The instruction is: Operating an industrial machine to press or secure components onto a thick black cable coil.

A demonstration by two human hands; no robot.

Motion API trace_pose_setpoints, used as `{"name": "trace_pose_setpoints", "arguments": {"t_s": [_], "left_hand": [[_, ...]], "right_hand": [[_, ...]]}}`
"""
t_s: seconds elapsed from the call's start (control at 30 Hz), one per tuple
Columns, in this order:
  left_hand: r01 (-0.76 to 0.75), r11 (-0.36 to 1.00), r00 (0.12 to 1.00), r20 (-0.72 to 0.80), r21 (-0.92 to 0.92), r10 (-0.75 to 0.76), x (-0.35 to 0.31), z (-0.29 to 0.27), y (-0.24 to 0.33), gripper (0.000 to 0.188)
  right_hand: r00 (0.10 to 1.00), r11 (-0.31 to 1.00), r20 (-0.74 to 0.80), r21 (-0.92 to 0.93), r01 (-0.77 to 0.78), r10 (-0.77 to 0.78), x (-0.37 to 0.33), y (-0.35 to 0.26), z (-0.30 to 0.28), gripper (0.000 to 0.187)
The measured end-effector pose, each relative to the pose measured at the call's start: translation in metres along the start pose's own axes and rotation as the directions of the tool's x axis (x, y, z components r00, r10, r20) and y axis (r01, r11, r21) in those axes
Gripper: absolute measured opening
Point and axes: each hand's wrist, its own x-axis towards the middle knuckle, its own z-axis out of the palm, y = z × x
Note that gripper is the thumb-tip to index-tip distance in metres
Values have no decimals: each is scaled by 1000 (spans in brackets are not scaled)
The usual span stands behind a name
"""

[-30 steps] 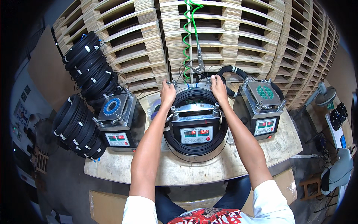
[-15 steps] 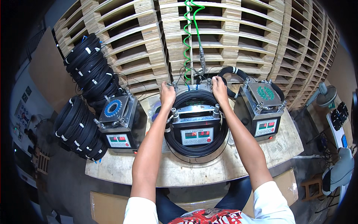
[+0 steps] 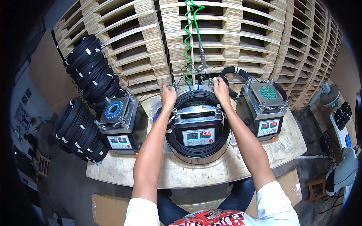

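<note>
Both my arms reach forward around a small metal bench machine (image 3: 179,126) with a lit control panel in the middle of the table. A coil of black cable (image 3: 194,152) is looped around it. At the machine's back left corner, the fingers of my left hand (image 3: 168,96) are closed on a metal knob (image 3: 174,85). My right hand (image 3: 221,90) pinches the matching knob (image 3: 210,81) at the back right; its fingertips partly hide it. Two more knobs stand at the front corners, untouched. Green pieces (image 3: 196,103) show dimly on the plate between them.
A similar machine (image 3: 119,130) with a blue ring of pieces stands left; another (image 3: 264,113) with green pieces stands right. Tall stacks of black cable coils (image 3: 81,128) flank the left one. Wooden pallets (image 3: 132,41) rise behind the table (image 3: 124,171). A green coiled hose (image 3: 187,41) hangs overhead.
Both hands stay at the back knobs, with only a slight shift. The lit readouts on the machines have changed. The whole view has moved very slightly.
</note>
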Motion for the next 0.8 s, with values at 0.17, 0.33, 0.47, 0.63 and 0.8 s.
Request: {"name": "trace_pose_setpoints", "arguments": {"t_s": [0.17,0.33,0.47,0.63,0.8], "left_hand": [[-34,999,999,-22,10,34,3,-2,-3,47],[-87,996,995,-41,-4,87,12,8,-19,46],[-106,993,994,-17,-59,106,19,13,-30,44],[-101,994,995,-20,-45,100,19,15,-31,42],[-61,998,998,-35,12,61,11,14,-20,40]], "right_hand": [[999,999,24,28,-28,27,2,1,3,41],[998,998,21,-18,-58,58,0,-1,2,42],[996,992,1,-90,-91,92,-2,-6,1,43],[1000,999,13,-15,-29,29,0,-3,2,42],[1000,1000,15,-4,2,-2,-1,-2,-1,40]]}}
